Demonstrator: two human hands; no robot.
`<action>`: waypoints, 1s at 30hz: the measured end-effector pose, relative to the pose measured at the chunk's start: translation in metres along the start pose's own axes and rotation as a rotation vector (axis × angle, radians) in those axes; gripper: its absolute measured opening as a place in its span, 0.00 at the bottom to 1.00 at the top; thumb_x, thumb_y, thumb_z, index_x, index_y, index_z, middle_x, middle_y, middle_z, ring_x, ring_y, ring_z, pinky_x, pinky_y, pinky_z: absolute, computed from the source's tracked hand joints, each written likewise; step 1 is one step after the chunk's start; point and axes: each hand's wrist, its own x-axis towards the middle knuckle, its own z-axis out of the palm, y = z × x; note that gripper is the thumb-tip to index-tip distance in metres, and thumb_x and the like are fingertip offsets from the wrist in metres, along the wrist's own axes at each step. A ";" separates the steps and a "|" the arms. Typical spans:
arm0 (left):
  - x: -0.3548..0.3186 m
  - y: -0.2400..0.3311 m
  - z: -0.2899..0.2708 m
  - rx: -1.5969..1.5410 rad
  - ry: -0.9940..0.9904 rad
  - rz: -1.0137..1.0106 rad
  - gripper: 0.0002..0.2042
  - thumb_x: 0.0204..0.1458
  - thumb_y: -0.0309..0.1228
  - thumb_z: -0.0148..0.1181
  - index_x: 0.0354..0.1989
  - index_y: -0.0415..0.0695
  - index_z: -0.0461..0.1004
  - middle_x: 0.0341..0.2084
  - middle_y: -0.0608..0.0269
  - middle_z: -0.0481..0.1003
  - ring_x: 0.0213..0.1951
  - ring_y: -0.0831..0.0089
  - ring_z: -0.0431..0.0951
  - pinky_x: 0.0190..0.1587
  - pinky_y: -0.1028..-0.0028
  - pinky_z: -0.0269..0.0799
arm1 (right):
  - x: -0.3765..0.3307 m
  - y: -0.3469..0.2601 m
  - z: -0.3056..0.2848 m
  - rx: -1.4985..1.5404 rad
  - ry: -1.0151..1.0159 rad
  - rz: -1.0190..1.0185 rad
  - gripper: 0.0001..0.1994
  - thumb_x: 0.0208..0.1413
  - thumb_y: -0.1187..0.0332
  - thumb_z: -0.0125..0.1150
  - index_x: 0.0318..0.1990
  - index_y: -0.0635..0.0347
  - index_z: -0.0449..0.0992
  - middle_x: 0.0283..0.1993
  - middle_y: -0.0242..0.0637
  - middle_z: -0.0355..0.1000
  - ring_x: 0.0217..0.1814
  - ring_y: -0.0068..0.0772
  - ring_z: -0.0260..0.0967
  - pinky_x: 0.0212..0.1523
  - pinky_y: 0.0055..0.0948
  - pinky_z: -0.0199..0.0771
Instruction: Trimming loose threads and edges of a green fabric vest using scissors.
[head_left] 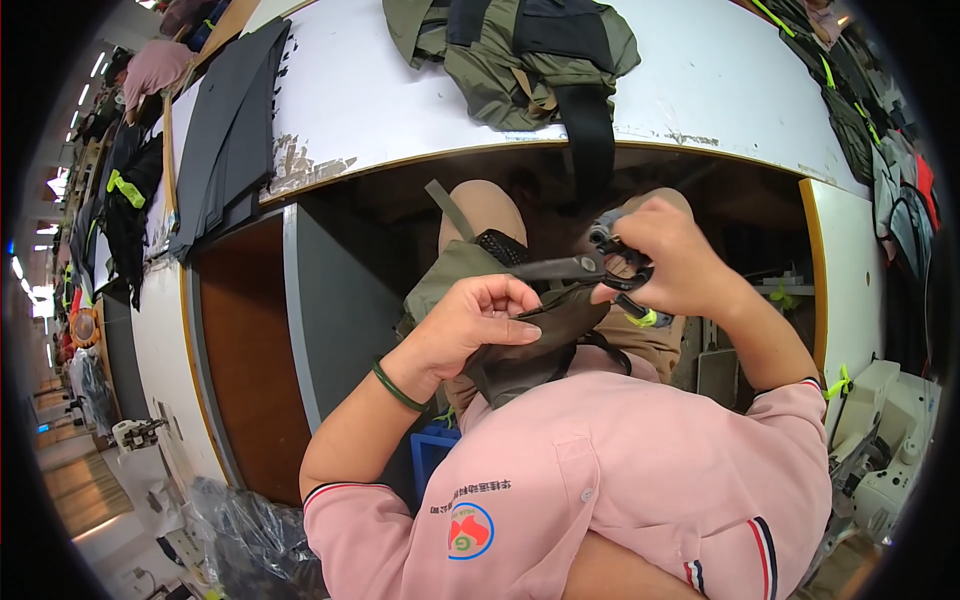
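Olive fabric piece (540, 330) sits at centre over the person's lap, pinched by left hand (470, 325) fingers; right hand (680, 265) at 2 o'clock grips black snips (590, 268), beneath the bench (700, 80) edge at 12

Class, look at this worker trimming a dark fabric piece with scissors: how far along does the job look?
Done: nothing clearly finished; whether the olive bag on the white table is complete cannot be told. In hand: the left hand grips a dark fabric piece in the lap while the right hand works black scissors at its upper edge. Left: stacked dark panels lie untouched.
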 end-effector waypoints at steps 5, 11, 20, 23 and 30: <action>0.001 -0.001 -0.001 -0.067 0.062 0.011 0.12 0.45 0.16 0.67 0.39 0.39 0.75 0.32 0.69 0.76 0.34 0.84 0.76 0.41 0.83 0.74 | -0.005 0.014 -0.018 -0.243 0.059 -0.091 0.20 0.34 0.59 0.77 0.28 0.57 0.71 0.24 0.32 0.66 0.28 0.37 0.66 0.41 0.34 0.64; 0.004 0.000 0.000 -0.099 0.037 0.011 0.13 0.46 0.16 0.66 0.41 0.37 0.75 0.36 0.64 0.78 0.36 0.80 0.78 0.44 0.80 0.75 | -0.008 0.003 -0.009 0.080 0.046 -0.028 0.17 0.29 0.75 0.72 0.31 0.59 0.72 0.30 0.36 0.68 0.37 0.43 0.67 0.45 0.39 0.66; 0.010 0.006 0.011 -0.164 -0.002 0.001 0.14 0.48 0.16 0.65 0.44 0.36 0.74 0.37 0.62 0.78 0.38 0.78 0.79 0.45 0.79 0.77 | 0.006 -0.022 0.048 0.198 0.287 -0.185 0.17 0.31 0.84 0.67 0.32 0.58 0.72 0.30 0.34 0.70 0.34 0.42 0.67 0.45 0.40 0.67; 0.010 0.003 0.007 -0.113 -0.013 -0.024 0.15 0.47 0.16 0.65 0.44 0.36 0.74 0.37 0.61 0.78 0.38 0.78 0.79 0.45 0.78 0.77 | 0.009 -0.025 0.038 0.375 0.184 -0.004 0.15 0.37 0.84 0.68 0.31 0.59 0.71 0.30 0.33 0.71 0.31 0.36 0.68 0.41 0.33 0.69; 0.009 -0.001 0.003 -0.137 -0.014 -0.016 0.15 0.47 0.15 0.66 0.44 0.38 0.73 0.37 0.62 0.77 0.38 0.78 0.79 0.45 0.79 0.77 | 0.010 -0.012 0.011 0.557 0.226 0.391 0.16 0.46 0.72 0.74 0.38 0.61 0.70 0.34 0.36 0.71 0.31 0.25 0.69 0.31 0.24 0.68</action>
